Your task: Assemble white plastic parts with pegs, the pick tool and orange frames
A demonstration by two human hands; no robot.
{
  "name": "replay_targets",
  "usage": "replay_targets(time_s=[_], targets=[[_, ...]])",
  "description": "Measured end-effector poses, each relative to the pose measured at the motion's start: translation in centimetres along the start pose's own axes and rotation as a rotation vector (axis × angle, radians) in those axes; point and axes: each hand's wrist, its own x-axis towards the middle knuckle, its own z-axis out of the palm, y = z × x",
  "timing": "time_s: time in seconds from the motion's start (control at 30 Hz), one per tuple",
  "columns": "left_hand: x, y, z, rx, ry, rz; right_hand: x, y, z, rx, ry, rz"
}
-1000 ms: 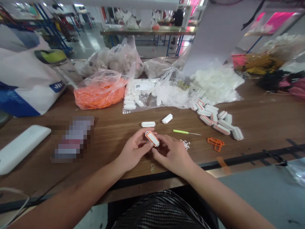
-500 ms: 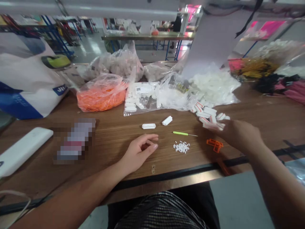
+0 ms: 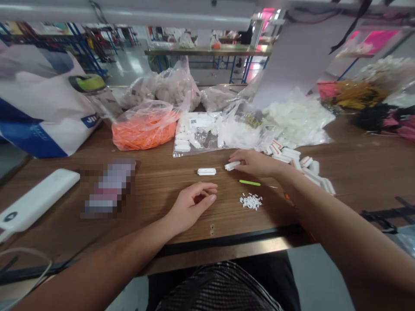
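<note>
My right hand (image 3: 248,163) has its thumb and fingers closed around a small white plastic casing (image 3: 231,166) on the table. To the left of it lies another white plastic casing (image 3: 206,172). My left hand (image 3: 192,205) rests on the tabletop just below, with fingers loosely bent, thumb apart and nothing in it. Under my right wrist is a lime-green handled pick (image 3: 249,182) with a thin metal tip. Nearer to me sits a small heap of tiny white pieces (image 3: 250,201). My right forearm mostly covers some orange plastic parts (image 3: 288,197).
Several white blocks (image 3: 313,175), some with orange stripes, lie piled at right. Behind stand clear bags of orange parts (image 3: 144,131), white parts (image 3: 194,138) and whitish pieces (image 3: 298,116). At left are a white power bank (image 3: 39,196), a blurred-out object (image 3: 110,188) and a white-blue bag (image 3: 42,116).
My right hand has moved left from the pile of white blocks to the white casing and closed on it. More white blocks now lie spread toward the right. My left hand stays put.
</note>
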Motion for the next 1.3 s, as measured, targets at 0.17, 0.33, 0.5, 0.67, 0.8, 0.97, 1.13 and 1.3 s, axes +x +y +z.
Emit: replay_targets(time_s=[0.17,0.33,0.5,0.67,0.8,0.97,1.13,1.3], targets=[[0.0,0.0,0.2,0.015,0.002,0.004,-0.8,-0.4,-0.2,0.078,-0.011,0.090],[0.0,-0.1,0.2,0.038,0.024,0.006,-3.4,-2.8,1.1,0.128,0.189,0.017],[-0.2,0.0,0.3,0.022,0.029,0.040,-6.0,-6.2,3.9,0.092,0.316,-0.212],[-0.6,0.5,0.4,0.211,0.044,0.232,-6.6,-7.2,6.5,-0.013,0.476,-0.316],[-0.8,0.7,0.3,0.295,0.108,0.336,-6.4,-6.8,7.4,-0.025,0.609,-0.383],[-1.0,0.9,0.4,0.378,0.191,0.526,-6.6,-6.5,7.8,-0.045,0.723,-0.439],[-1.2,1.1,0.3,0.469,0.179,0.508,-6.9,-6.7,7.9,-0.036,0.622,-0.372],[-0.4,0.7,-0.5,0.490,0.055,0.368,-7.1,-6.7,5.7,0.169,0.588,-0.189]])
